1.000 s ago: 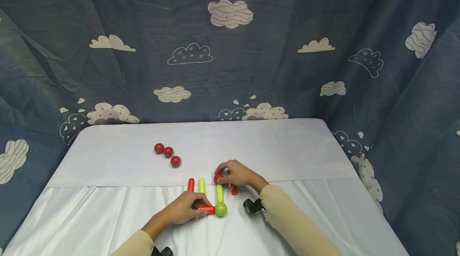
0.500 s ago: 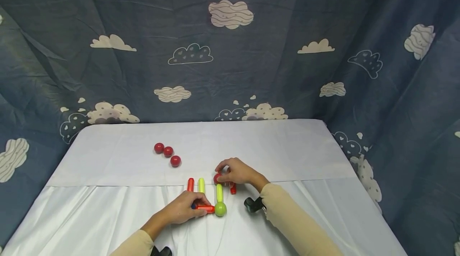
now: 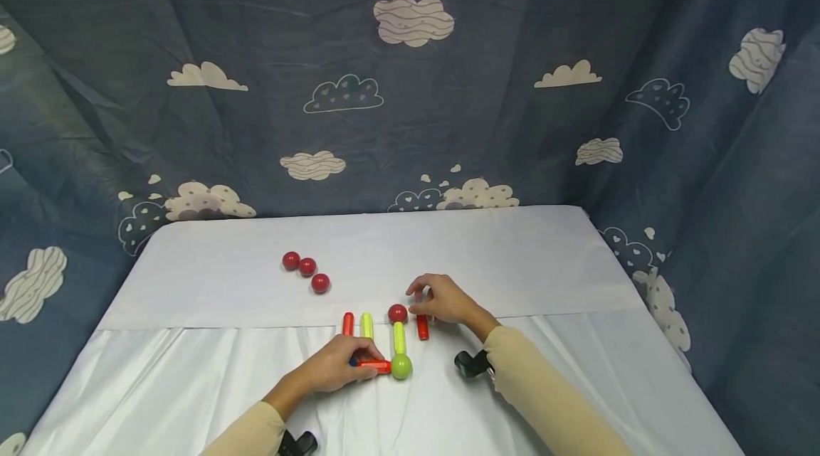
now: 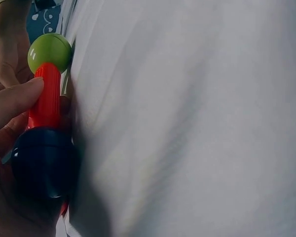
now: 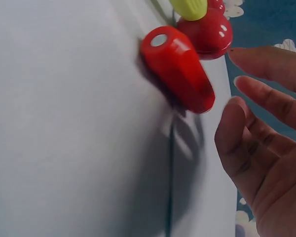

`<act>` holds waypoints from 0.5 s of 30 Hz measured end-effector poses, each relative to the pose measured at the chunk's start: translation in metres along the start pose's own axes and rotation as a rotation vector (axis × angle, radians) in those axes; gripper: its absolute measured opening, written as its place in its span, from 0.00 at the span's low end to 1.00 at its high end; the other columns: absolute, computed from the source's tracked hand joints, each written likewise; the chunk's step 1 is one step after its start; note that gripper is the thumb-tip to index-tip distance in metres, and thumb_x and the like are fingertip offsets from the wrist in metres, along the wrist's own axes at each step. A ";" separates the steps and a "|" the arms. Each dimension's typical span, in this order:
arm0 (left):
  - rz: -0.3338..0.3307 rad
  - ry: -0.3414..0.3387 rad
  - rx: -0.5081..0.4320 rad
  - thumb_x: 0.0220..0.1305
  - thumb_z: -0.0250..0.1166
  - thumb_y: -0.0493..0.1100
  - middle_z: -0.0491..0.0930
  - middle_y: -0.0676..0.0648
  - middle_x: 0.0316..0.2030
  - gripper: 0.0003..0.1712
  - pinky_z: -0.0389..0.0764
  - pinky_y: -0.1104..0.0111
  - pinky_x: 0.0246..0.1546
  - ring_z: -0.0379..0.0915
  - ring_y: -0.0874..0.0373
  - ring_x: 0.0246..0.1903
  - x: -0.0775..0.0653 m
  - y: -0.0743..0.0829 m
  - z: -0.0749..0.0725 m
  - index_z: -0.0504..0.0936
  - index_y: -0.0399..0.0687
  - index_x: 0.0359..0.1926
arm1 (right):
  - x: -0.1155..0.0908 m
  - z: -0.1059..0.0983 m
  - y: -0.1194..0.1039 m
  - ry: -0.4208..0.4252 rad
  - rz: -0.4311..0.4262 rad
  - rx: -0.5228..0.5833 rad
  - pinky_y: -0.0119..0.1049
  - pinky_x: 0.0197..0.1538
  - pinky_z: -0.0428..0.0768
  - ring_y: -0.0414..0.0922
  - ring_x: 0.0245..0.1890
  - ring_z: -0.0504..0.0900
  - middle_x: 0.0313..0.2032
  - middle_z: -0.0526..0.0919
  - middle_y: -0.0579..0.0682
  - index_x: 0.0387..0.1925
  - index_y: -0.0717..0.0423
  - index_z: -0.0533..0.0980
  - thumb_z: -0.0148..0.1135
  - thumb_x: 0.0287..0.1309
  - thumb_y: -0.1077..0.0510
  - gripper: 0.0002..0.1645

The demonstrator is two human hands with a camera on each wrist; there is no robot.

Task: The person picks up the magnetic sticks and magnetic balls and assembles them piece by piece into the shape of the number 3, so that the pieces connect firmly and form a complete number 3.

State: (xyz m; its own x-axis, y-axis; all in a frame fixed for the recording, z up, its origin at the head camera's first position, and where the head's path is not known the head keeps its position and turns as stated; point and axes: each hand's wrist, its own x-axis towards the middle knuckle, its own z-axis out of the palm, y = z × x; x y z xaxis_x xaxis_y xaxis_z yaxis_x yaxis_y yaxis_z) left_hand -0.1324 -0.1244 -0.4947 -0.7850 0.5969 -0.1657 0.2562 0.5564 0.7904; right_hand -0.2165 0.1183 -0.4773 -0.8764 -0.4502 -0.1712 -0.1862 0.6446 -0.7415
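My left hand (image 3: 338,363) pinches a red rod (image 4: 48,101) between thumb and fingers. A dark blue ball (image 4: 45,163) sits at the rod's near end, inside the hand; a green ball (image 3: 401,367) meets its other end. From the green ball a yellow-green rod (image 3: 399,337) runs away from me to a red ball (image 3: 397,313). To the right lies a second red rod (image 5: 177,69) with a pale round spot on its end. My right hand (image 3: 445,299) hovers at that rod's far end, fingers spread and apart from it in the right wrist view.
Three loose red balls (image 3: 307,267) lie farther back on the left of the white-covered table (image 3: 512,257). Just beyond the left hand are another red rod (image 3: 348,324) and a yellow-green rod (image 3: 367,325). A dark cloud-patterned curtain (image 3: 448,107) hangs behind.
My right hand has let go of the red ball, which stays at the yellow-green rod's end, and has shifted right towards the loose red rod. The left hand keeps its grip.
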 end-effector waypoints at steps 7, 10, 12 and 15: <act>-0.015 0.004 0.005 0.60 0.68 0.44 0.78 0.62 0.32 0.07 0.72 0.70 0.39 0.70 0.66 0.33 -0.004 -0.004 -0.004 0.83 0.53 0.40 | -0.003 0.008 0.005 0.044 0.022 0.023 0.34 0.22 0.75 0.42 0.18 0.73 0.32 0.74 0.48 0.41 0.57 0.78 0.72 0.50 0.62 0.15; -0.019 0.004 0.002 0.60 0.68 0.44 0.78 0.62 0.33 0.07 0.72 0.70 0.39 0.69 0.67 0.33 -0.003 -0.003 -0.004 0.84 0.53 0.41 | -0.006 0.009 0.004 0.076 0.052 0.006 0.34 0.22 0.76 0.42 0.18 0.73 0.35 0.74 0.49 0.41 0.56 0.78 0.73 0.50 0.61 0.16; -0.014 0.003 -0.002 0.60 0.68 0.44 0.78 0.62 0.33 0.08 0.72 0.71 0.39 0.69 0.67 0.33 -0.001 -0.002 -0.003 0.83 0.53 0.41 | -0.009 0.010 0.004 0.096 0.083 -0.017 0.34 0.22 0.76 0.42 0.19 0.73 0.37 0.74 0.49 0.41 0.55 0.78 0.73 0.49 0.59 0.17; -0.007 -0.004 -0.003 0.60 0.68 0.45 0.78 0.62 0.33 0.07 0.72 0.71 0.40 0.69 0.68 0.33 0.000 -0.001 -0.002 0.83 0.53 0.40 | -0.012 0.011 0.005 0.109 0.100 -0.044 0.34 0.23 0.75 0.42 0.21 0.73 0.36 0.74 0.49 0.40 0.54 0.78 0.75 0.48 0.58 0.17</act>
State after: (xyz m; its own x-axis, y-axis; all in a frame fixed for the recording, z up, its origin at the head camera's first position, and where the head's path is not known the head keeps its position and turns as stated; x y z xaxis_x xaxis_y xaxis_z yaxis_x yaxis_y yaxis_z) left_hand -0.1334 -0.1257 -0.4945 -0.7849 0.5948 -0.1737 0.2487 0.5591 0.7909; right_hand -0.2019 0.1198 -0.4863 -0.9340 -0.3143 -0.1698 -0.1127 0.7103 -0.6948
